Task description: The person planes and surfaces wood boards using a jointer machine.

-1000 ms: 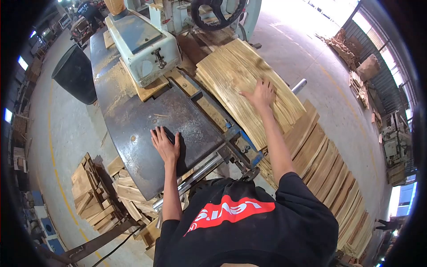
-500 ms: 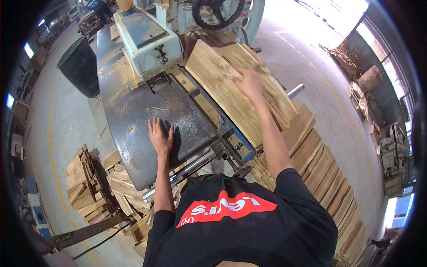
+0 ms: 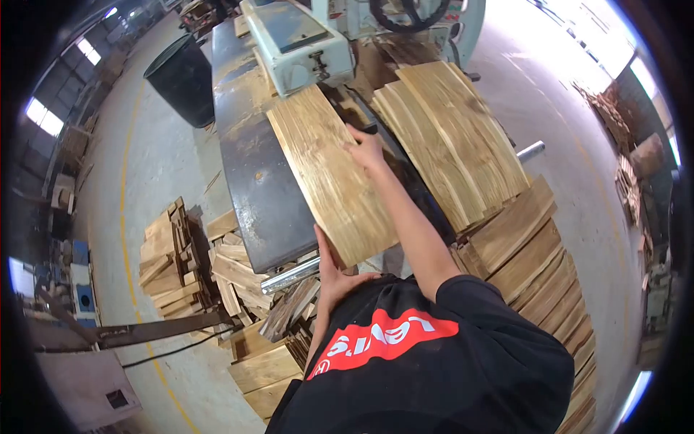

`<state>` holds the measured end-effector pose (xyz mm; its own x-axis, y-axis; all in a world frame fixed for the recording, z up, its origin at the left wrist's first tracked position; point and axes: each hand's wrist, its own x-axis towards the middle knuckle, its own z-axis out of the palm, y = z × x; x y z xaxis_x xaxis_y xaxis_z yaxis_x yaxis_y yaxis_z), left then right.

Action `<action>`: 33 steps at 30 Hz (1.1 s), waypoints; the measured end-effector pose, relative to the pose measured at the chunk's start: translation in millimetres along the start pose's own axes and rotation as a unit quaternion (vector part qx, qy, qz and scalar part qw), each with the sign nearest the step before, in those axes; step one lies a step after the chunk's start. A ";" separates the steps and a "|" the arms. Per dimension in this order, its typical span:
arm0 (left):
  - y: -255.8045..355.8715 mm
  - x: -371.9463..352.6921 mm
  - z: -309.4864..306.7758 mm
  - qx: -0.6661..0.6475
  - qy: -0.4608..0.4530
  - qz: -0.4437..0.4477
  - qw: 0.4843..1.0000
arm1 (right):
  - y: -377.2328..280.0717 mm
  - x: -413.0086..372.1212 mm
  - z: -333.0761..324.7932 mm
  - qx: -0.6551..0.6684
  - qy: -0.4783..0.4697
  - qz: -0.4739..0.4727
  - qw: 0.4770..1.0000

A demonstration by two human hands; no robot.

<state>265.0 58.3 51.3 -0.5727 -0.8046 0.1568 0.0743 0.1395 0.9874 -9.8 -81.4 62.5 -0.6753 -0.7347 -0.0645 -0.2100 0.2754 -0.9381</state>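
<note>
A pale wooden board (image 3: 325, 173) lies at a slant over the dark metal machine table (image 3: 249, 195), its far end close to the machine's light-coloured housing (image 3: 300, 50). My right hand (image 3: 367, 152) grips the board's right edge, index finger pointing forward along it. At the near end, my left hand (image 3: 336, 278) holds the corner, with the fingers along the left side and the thumb stretched out to the right. The undersides of both grips are hidden. Right of this board rests a stack of similar boards (image 3: 455, 145).
A dark bin (image 3: 181, 81) stands beyond the table's left side. Loose offcuts (image 3: 170, 253) are piled on the floor at left. Rows of planks (image 3: 542, 275) lie to my right. A black handwheel (image 3: 408, 14) sits at the top, and a metal bar (image 3: 289, 276) runs along the table's near edge.
The board has moved left from the stack onto the machine table with my right hand. My left hand has left the tabletop and come back to the board's near end. The view has shifted.
</note>
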 end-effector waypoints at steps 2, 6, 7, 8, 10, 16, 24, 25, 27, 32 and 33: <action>-17.1 -14.9 -11.2 0.081 0.039 0.008 0.996 | 27.7 -8.4 32.8 0.011 -0.008 0.011 1.000; -31.3 -35.2 -29.3 0.266 0.089 0.057 0.958 | 93.0 -28.6 71.7 0.106 -0.046 0.030 0.993; -34.4 -38.6 -35.5 0.313 0.091 0.078 0.942 | 105.6 -29.2 78.2 0.140 -0.050 0.024 0.989; -42.5 -41.1 -39.7 0.294 0.095 0.079 0.948 | 99.6 -34.9 77.0 0.102 -0.043 0.027 0.993; -54.9 -46.5 -42.4 0.252 0.091 0.077 0.960 | 76.1 -56.9 62.8 0.023 -0.023 0.044 0.998; -40.8 -31.3 -35.9 0.348 0.054 0.073 0.933 | 41.8 -134.4 23.5 -0.174 0.007 -0.178 0.968; -69.4 1.4 -11.0 0.461 -0.026 0.097 0.881 | 87.0 -188.8 -38.9 -0.206 -0.120 -0.274 0.932; -70.2 5.0 -6.9 0.464 -0.026 0.104 0.879 | 90.3 -183.4 -43.5 -0.207 -0.123 -0.281 0.929; -68.5 8.0 -1.0 0.454 -0.026 0.110 0.884 | 93.3 -178.6 -49.6 -0.215 -0.127 -0.283 0.926; -65.3 18.9 1.2 0.432 -0.034 0.122 0.893 | 93.2 -168.2 -49.4 -0.236 -0.114 -0.292 0.920; -62.7 21.0 0.6 0.430 -0.029 0.135 0.892 | 93.7 -166.2 -50.1 -0.248 -0.107 -0.304 0.914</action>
<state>247.9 32.9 -7.4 -0.6724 -0.6467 0.3601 -0.4228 0.7349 0.5302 47.4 97.6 2.4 -0.1838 -0.9353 0.3023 -0.8304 -0.0168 -0.5570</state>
